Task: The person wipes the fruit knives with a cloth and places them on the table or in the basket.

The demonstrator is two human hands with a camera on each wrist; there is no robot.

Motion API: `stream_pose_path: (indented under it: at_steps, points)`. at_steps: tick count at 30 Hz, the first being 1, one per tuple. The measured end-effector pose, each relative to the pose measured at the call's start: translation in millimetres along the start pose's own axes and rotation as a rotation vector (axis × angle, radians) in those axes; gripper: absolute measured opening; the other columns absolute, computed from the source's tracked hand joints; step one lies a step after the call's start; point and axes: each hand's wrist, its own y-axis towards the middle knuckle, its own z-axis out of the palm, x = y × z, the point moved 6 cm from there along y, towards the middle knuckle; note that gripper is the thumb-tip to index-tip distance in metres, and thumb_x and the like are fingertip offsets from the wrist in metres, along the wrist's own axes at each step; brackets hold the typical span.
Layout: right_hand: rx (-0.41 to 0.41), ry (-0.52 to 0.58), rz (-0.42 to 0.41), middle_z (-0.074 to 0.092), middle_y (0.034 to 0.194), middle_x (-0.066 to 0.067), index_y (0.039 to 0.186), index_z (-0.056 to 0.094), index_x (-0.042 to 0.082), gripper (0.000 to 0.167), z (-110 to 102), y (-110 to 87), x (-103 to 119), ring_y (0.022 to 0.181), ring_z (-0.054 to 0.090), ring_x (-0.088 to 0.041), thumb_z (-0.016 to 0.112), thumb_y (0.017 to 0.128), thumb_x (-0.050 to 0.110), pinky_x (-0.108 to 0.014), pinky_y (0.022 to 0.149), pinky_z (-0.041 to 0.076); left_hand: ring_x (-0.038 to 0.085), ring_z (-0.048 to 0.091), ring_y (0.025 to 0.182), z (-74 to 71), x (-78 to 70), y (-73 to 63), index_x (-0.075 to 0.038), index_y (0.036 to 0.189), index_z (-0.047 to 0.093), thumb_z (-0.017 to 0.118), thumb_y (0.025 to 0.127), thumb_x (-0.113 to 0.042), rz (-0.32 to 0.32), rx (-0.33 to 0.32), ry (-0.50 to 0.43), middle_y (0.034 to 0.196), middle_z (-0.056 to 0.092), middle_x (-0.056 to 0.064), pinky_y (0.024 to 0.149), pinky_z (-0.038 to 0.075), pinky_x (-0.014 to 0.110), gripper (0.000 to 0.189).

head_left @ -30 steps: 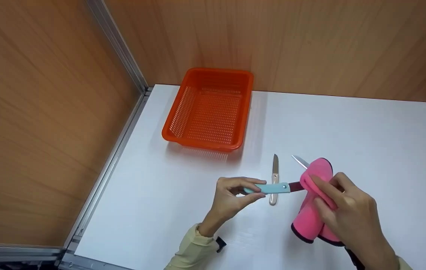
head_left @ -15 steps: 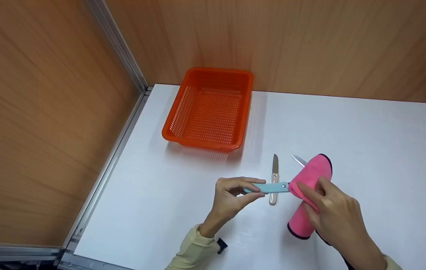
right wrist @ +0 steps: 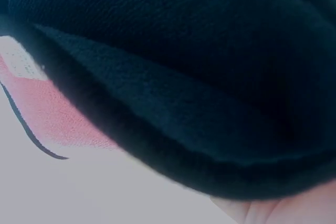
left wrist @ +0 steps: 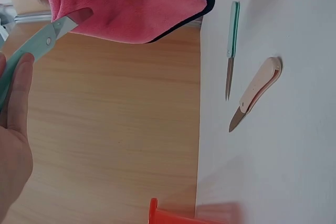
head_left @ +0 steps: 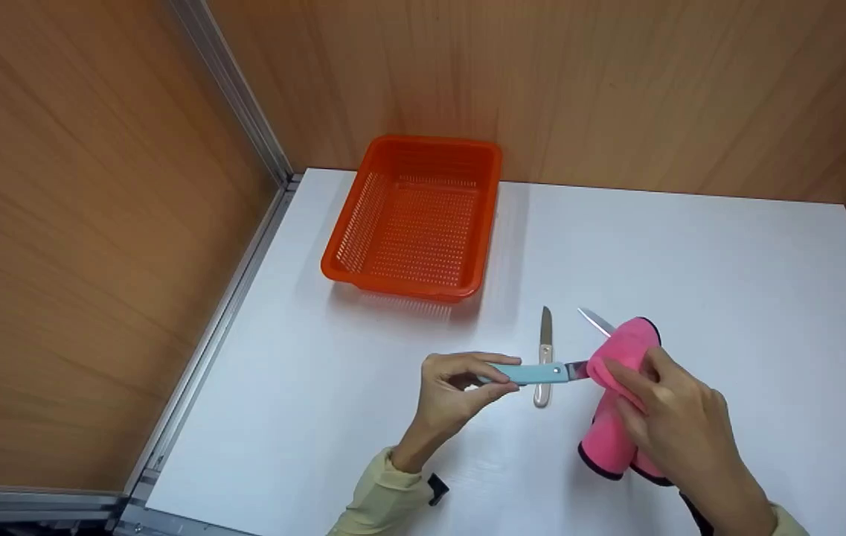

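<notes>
Level above the table, a folding knife with a light-blue handle is held by my left hand, its blade pointing right. My right hand pinches a pink cloth with black edging around that blade. A short stretch of metal shows between handle and cloth; the tip is hidden. In the left wrist view the cloth hangs folded over the blade. The cloth's dark underside fills most of the right wrist view.
A beige-handled knife lies beneath the held one, blade pointing away. Beside it rests a teal-handled knife, mostly covered by the cloth in the head view. An orange basket stands at the back left, near the wooden wall.
The cloth slid left along the blade up to the handle, then back right, baring metal near the handle again. My left hand has shifted only slightly left with the knife.
</notes>
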Motion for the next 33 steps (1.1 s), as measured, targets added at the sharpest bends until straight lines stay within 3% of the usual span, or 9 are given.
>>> stream_pose_path:
  at_steps: [11, 20, 27, 33]
  points:
    - [0.022, 0.003, 0.080, 0.046, 0.074, -0.008, 0.101, 0.074, 0.008, 0.048, 2.4, -1.6, -15.0, 0.047, 0.035, -0.010, 0.082, 0.056, -0.007, -0.022, 0.040, 0.035, 0.029, 0.070, 0.078, -4.0, 0.3, -1.7, 0.013, 0.078, 0.066, 0.070, 0.072, 0.018, 0.017, -0.017, 0.020, 0.090, 0.067, 0.028, 0.056, 0.057, 0.042, 0.009]
    - [-0.071, 0.046, 0.072, 0.047, 0.074, -0.009, 0.099, 0.074, 0.004, 0.043, -8.3, -2.4, -27.1, 0.051, 0.037, -0.009, 0.078, 0.058, -0.008, -0.021, 0.040, 0.035, 0.027, 0.070, 0.078, -6.0, 5.0, -3.5, 0.012, 0.081, 0.067, 0.070, 0.073, 0.017, 0.000, -0.029, 0.044, 0.091, 0.068, 0.027, 0.057, 0.057, 0.041, 0.009]
    - [-0.191, 0.087, 0.086, 0.052, 0.073, -0.009, 0.096, 0.075, 0.003, 0.034, -24.1, -0.3, -31.9, 0.053, 0.042, -0.011, 0.069, 0.063, -0.003, -0.019, 0.040, 0.035, 0.028, 0.070, 0.079, -6.9, 8.2, -4.1, 0.012, 0.080, 0.067, 0.071, 0.073, 0.016, -0.021, -0.025, 0.045, 0.091, 0.068, 0.027, 0.058, 0.058, 0.042, 0.009]
    - [-0.202, 0.088, 0.078, 0.053, 0.073, -0.009, 0.096, 0.075, 0.003, 0.035, -28.6, 2.4, -26.0, 0.053, 0.043, -0.011, 0.069, 0.062, -0.002, -0.018, 0.041, 0.036, 0.029, 0.069, 0.079, -4.0, 9.2, -3.9, 0.012, 0.081, 0.067, 0.071, 0.073, 0.015, -0.031, -0.013, 0.039, 0.090, 0.068, 0.027, 0.059, 0.058, 0.041, 0.009]
